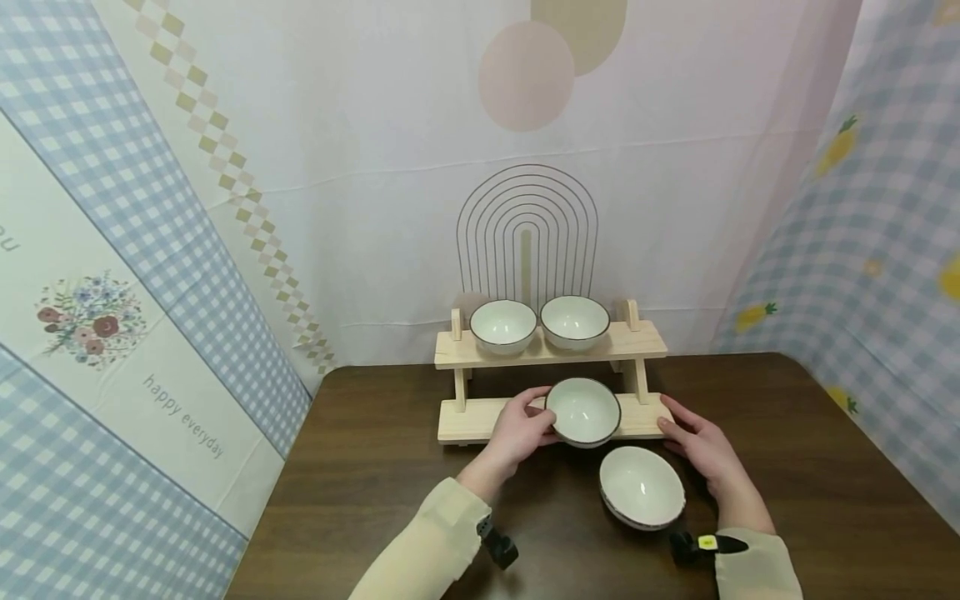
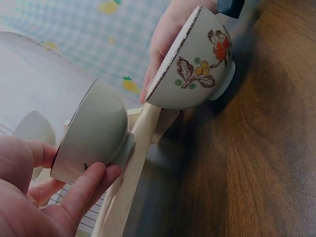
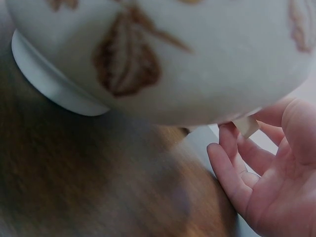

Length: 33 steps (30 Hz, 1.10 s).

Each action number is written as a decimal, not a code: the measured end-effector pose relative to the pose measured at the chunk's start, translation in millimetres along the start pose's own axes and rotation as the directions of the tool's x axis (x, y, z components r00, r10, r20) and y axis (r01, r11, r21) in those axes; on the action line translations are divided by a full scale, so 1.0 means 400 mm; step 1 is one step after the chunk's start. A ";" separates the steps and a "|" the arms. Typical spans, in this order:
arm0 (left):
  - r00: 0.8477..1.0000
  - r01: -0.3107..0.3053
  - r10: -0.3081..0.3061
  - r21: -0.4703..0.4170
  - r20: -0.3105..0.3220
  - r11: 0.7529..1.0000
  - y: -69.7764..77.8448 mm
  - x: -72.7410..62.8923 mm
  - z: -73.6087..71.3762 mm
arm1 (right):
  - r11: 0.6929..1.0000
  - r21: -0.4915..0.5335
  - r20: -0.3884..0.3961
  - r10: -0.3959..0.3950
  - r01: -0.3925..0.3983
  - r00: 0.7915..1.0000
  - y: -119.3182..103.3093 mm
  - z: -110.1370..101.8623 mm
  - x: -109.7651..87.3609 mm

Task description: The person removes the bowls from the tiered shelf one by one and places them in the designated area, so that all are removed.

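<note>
With thumb and fingers, my left hand (image 1: 519, 430) holds the left side of a white bowl (image 1: 585, 408) with a dark rim. The bowl is at the lower board of a two-tier wooden shelf (image 1: 468, 421); in the left wrist view its foot (image 2: 126, 148) is against the board. My right hand (image 1: 703, 450) grips the right end of that board, thumb in front and fingers behind. Between that hand and me, a white bowl (image 1: 641, 486) painted with leaves and fruit stands on the table. It hides part of the right fingers in the right wrist view.
Two white bowls, a left one (image 1: 503, 325) and a right one (image 1: 574, 321), stand side by side on the upper board. The dark wooden table (image 1: 360, 500) meets a patterned cloth (image 1: 390, 250) behind the shelf. Checked cloths hang at both sides.
</note>
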<state>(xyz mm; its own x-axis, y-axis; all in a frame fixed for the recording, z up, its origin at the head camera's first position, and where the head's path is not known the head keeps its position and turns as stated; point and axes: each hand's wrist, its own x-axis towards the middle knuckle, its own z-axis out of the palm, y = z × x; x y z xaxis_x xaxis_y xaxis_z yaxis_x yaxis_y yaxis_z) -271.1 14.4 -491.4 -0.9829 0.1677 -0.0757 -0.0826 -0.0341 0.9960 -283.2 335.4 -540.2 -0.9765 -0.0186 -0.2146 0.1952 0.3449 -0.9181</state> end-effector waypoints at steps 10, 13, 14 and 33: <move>1.000 0.004 -0.005 -0.047 -0.016 0.999 -0.003 -0.001 -0.011 | 1.000 0.006 0.000 -0.003 0.003 1.000 0.014 0.001 0.017; 1.000 0.000 -0.001 -0.049 -0.021 0.999 -0.004 -0.006 -0.014 | 1.000 0.010 -0.002 -0.002 0.002 1.000 0.015 0.002 0.020; 1.000 0.004 -0.005 -0.051 -0.023 0.999 -0.004 -0.008 -0.015 | 1.000 0.011 -0.001 -0.002 0.002 1.000 0.015 0.003 0.021; 1.000 -0.004 0.005 -0.050 0.020 0.999 -0.019 -0.068 -0.044 | 1.000 0.015 0.001 0.004 -0.004 1.000 0.006 -0.001 0.012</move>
<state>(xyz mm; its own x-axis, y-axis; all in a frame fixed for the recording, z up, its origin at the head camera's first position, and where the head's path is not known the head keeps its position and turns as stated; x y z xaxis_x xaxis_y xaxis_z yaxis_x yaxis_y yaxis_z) -246.5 -7.1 -497.7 -0.9799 0.1869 -0.0696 -0.0865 -0.0839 0.9927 -287.3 336.5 -543.5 -0.9756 -0.0179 -0.2187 0.2007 0.3305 -0.9222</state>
